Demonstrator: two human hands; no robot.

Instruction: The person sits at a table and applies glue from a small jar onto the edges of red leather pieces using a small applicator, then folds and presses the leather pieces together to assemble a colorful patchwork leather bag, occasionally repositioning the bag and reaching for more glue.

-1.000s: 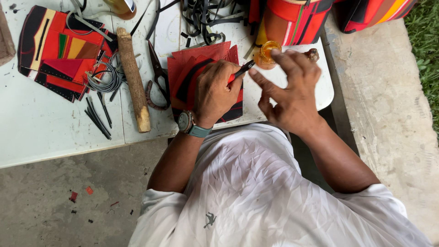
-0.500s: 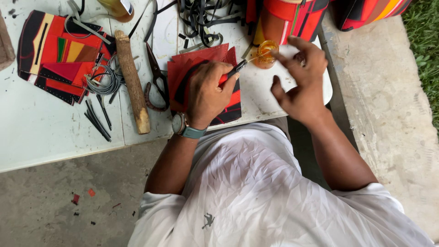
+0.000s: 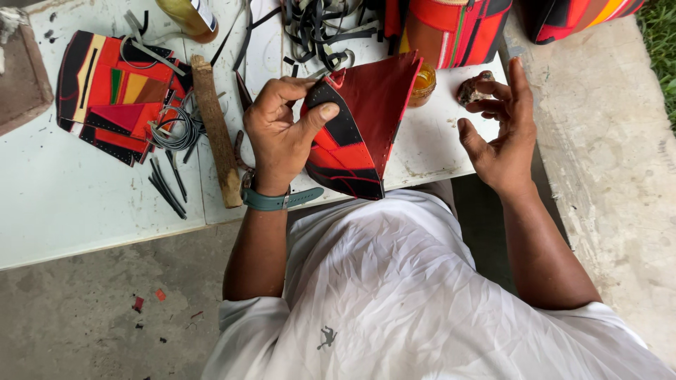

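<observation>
The left hand [image 3: 282, 134] has its grip closed on a folded patchwork leather piece [image 3: 359, 134] of red, black and orange panels, thumb pressed on the black edge strip and fingers curled behind it. The piece stands tilted up off the table [image 3: 70, 211], its point hanging toward the person's lap just below the grip. A green-strapped watch [image 3: 271, 200] sits on that wrist.

The right hand [image 3: 500, 134] is raised to the right of the piece, well apart from it, palm open, with a small dark brownish lump [image 3: 473, 88] pinched at its fingertips; what the lump is cannot be told. Between the two hands, just beyond the piece's upper edge, stands a small open jar of amber stuff [image 3: 423, 83].

Left of the left grip a rough wooden stick [image 3: 215, 130] lies on the table, close by the wrist. Farther left lies a flat patchwork panel [image 3: 116, 95] in the same colours, with a coil of dark lace [image 3: 176, 134] and loose black strips [image 3: 165, 186] beside it. Beyond the grip, a tangle of black straps [image 3: 324, 28] and a finished patchwork bag [image 3: 458, 32] stand at the table's far edge.
</observation>
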